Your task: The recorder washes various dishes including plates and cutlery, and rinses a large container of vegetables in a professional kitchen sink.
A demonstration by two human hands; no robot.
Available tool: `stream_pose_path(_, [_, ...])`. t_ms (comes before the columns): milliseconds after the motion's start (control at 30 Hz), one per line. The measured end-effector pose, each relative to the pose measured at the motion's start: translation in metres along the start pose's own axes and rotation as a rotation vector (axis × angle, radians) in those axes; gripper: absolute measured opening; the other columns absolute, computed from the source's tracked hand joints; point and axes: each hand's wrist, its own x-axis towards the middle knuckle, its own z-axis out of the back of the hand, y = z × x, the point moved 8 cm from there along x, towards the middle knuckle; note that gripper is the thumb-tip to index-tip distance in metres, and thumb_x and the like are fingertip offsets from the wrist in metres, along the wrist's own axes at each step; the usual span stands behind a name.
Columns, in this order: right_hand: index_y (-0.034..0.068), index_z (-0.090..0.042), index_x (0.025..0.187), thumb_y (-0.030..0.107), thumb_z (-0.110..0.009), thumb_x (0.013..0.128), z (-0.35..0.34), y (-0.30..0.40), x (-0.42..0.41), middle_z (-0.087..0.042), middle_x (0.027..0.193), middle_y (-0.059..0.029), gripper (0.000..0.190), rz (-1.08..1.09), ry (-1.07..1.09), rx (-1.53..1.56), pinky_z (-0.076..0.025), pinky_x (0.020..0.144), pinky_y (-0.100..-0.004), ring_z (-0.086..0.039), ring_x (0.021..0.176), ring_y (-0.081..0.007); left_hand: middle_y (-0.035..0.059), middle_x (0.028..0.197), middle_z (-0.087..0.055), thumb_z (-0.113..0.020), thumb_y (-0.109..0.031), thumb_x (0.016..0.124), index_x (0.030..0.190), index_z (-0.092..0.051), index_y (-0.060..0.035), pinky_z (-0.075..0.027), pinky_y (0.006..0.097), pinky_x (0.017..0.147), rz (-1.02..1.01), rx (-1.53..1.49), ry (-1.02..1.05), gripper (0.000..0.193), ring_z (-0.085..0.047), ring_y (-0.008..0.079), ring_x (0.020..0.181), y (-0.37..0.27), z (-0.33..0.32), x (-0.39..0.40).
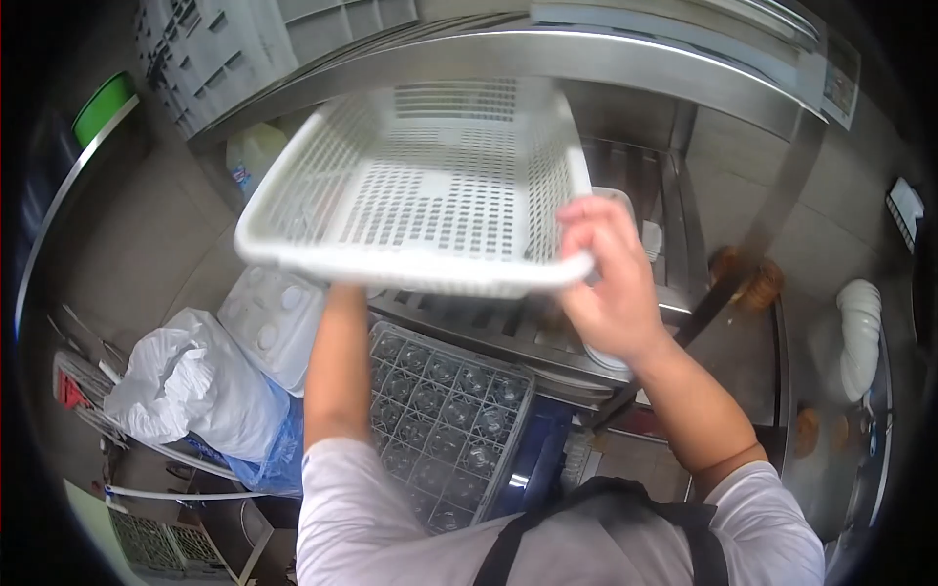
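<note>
A white perforated plastic basket (447, 190) with nothing visible inside is held up in front of me, tilted so that its inside shows. My right hand (604, 271) grips the basket's near right corner, fingers over the rim. My left forearm reaches up under the near side at the left, and the basket hides my left hand, so its grip cannot be seen. Below the basket stands a grey compartment rack (447, 425) of clear glasses. A slatted metal shelf (476, 322) lies behind and beneath the basket.
A steel table edge (513, 62) crosses above the basket. At the left are a stuffed white plastic bag (194, 381), a translucent plastic container (271, 322) and a green basin (106, 106). A grey plastic crate (271, 36) stands at the upper left, a white ribbed hose (859, 337) at the right.
</note>
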Motion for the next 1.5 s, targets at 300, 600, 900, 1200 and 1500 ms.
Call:
stream_pose_path(300, [0.005,-0.057,0.104,0.008,-0.073,0.081,0.070,0.067,-0.125,-0.052,0.123,-0.0192,0.028,0.176,0.193,0.323,-0.046,0.097,-0.0445,-0.053,0.113,-0.0369,0.0166,0.155,-0.038,-0.044,-0.040,0.101,0.147,-0.042,-0.0071,-0.030,0.0483,0.115,0.293,-0.333,0.378,0.057,-0.036,0.0355,0.141,-0.142,0.014,-0.245])
stream_pose_path(600, [0.002,-0.064,0.100,0.013,-0.074,0.082,0.221,0.316,-0.295,-0.054,0.128,-0.0258,0.023,0.199,0.020,-0.024,-0.057,0.083,-0.0440,-0.059,0.113,-0.0423,0.0177,0.154,-0.039,-0.044,-0.036,0.101,0.147,-0.042,-0.0055,-0.034,0.0507,0.111,0.072,-0.466,1.253,0.055,-0.037,0.0379,0.139,-0.352,-0.097,-0.523])
stream_pose_path(900, [0.009,-0.020,0.157,0.014,-0.072,0.084,0.337,0.582,-0.610,-0.038,0.152,-0.0157,0.089,-0.881,-0.895,0.186,-0.043,0.108,-0.0410,-0.041,0.139,-0.0272,0.0188,0.153,-0.040,-0.045,-0.033,0.102,0.147,-0.042,-0.0038,-0.039,0.0531,0.107,-0.255,-0.679,1.820,0.054,-0.039,0.0404,0.138,-0.577,-0.019,-0.793])
stream_pose_path(1200, [0.003,-0.035,0.149,0.000,-0.059,0.072,0.249,0.837,-0.803,-0.056,0.133,-0.0162,0.080,-0.745,-1.649,-0.269,-0.052,0.087,-0.0409,-0.058,0.118,-0.0256,0.0199,0.151,-0.041,-0.045,-0.030,0.102,0.146,-0.042,-0.0021,-0.043,0.0555,0.103,-0.775,-0.857,2.205,0.052,-0.040,0.0429,0.136,-0.750,0.106,-1.011])
stream_pose_path(1500, [-0.001,-0.037,0.143,0.011,-0.056,0.080,0.232,1.077,-0.931,-0.066,0.114,-0.0233,0.067,-0.614,-2.412,-0.696,-0.063,0.054,-0.0378,-0.073,0.081,-0.0296,0.0173,0.152,-0.039,-0.060,-0.047,0.092,0.155,-0.029,-0.0134,-0.044,0.0431,0.099,-0.681,-0.864,2.851,0.078,-0.051,0.0302,0.128,-0.808,0.237,-1.275])
